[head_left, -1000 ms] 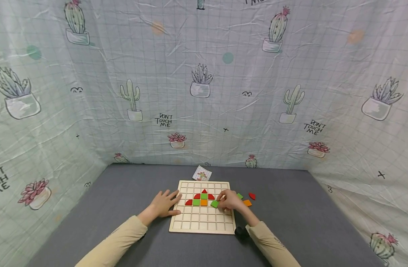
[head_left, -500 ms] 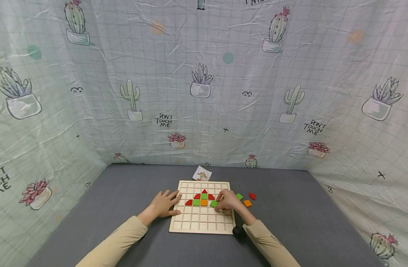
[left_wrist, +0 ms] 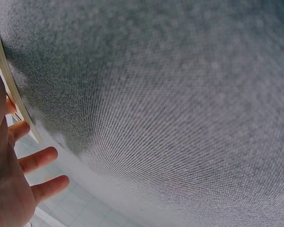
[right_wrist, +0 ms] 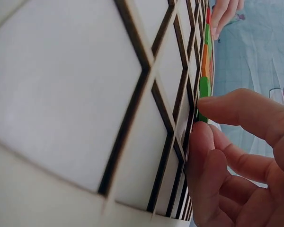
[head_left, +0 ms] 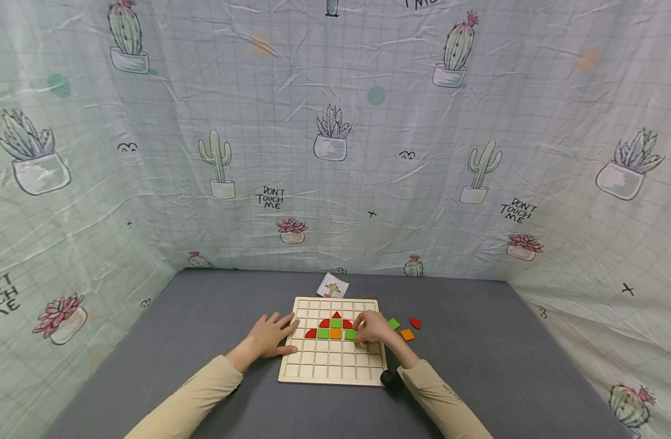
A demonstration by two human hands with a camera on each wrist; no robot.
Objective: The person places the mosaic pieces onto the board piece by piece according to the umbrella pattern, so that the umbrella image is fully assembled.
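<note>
A wooden grid board (head_left: 308, 371) lies on the table. Red, green and orange pieces fill some of its cells, among them a red triangle (head_left: 336, 315) and an orange square (head_left: 335, 333). My left hand (head_left: 266, 337) rests with spread fingers along the board's left edge, as the left wrist view also shows. Over the right part of the grid, my right hand (head_left: 373, 327) holds a green square tile (head_left: 350, 335) by its right side. That tile lines up with the row, just right of the orange square. In the right wrist view, thumb and fingers meet at the tile (right_wrist: 205, 90).
Right of the board lie a loose green tile (head_left: 394, 324), an orange tile (head_left: 407, 335) and a red rounded piece (head_left: 415, 323). A pattern card (head_left: 332, 285) lies behind the board. A cactus-print curtain (head_left: 291, 171) surrounds the grey table (head_left: 478, 353).
The green tile in my right hand has shifted slightly left and turned from askew to square with the grid row. My left hand has stayed in place.
</note>
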